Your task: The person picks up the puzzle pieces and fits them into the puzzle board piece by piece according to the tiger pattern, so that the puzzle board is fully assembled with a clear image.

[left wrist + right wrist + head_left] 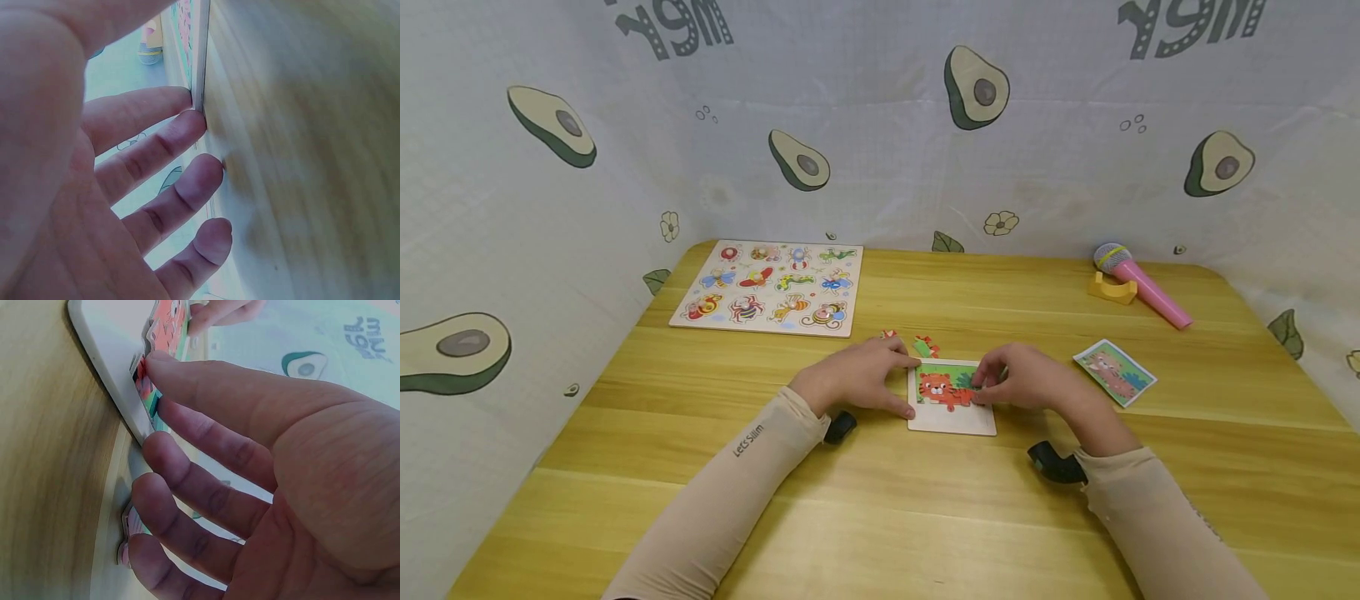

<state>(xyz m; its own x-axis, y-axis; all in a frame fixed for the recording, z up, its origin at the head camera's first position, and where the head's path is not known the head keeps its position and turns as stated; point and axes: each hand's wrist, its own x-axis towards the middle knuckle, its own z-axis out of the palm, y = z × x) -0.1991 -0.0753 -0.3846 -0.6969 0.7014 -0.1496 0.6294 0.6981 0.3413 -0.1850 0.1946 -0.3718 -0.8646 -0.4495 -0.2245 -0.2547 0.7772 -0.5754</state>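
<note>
A small puzzle board (951, 421) with a red-orange tiger picture (936, 386) lies between the hands. My left hand (865, 375) touches its left side, thumb near the lower corner and fingers near the upper one. In the left wrist view, fingertips (190, 122) rest against the board's edge, the fingers spread and only slightly bent. At the board's right side, my right hand (1026, 379) pinches a red and green puzzle piece (144, 384) between thumb and index finger, low over the board. Two loose puzzle pieces, one mostly green (923, 347), lie behind the board.
A larger wooden board (760, 327) with several insect and animal shapes lies at the back left. On the right are a small picture (1116, 372) of a pink animal, a pink toy microphone (1150, 292) and a yellow stand (1111, 289). A patterned curtain (887, 125) encloses the table.
</note>
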